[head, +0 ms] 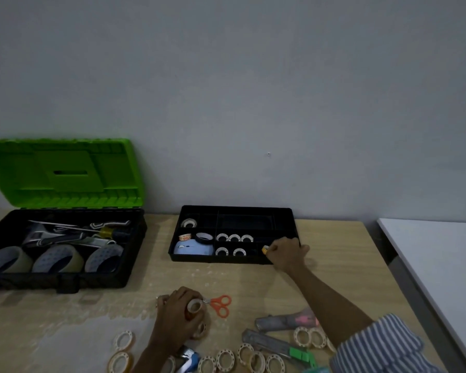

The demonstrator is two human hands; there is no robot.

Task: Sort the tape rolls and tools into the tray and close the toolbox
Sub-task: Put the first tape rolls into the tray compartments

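Observation:
A black divided tray (293, 224) stands mid-table with several small tape rolls (234, 238), a black roll (204, 238) and a pale blue item (193, 249) in its compartments. My right hand (287, 253) reaches into the tray's front right compartment and pinches a small yellow item (265, 249). My left hand (179, 316) grips a small tape roll (194, 306) near the table's front. Orange scissors (221, 305) lie beside it. The toolbox (65, 278) at left has its green lid (62, 172) raised, with large tape rolls (59, 258) and metal tools (70, 232) inside.
Several thin tape rolls (225, 359) lie scattered along the front edge. A grey cutter with a green end (275, 343) and a grey-pink tool (288, 320) lie at front right. A white surface (441, 254) adjoins the table on the right. A wall stands behind.

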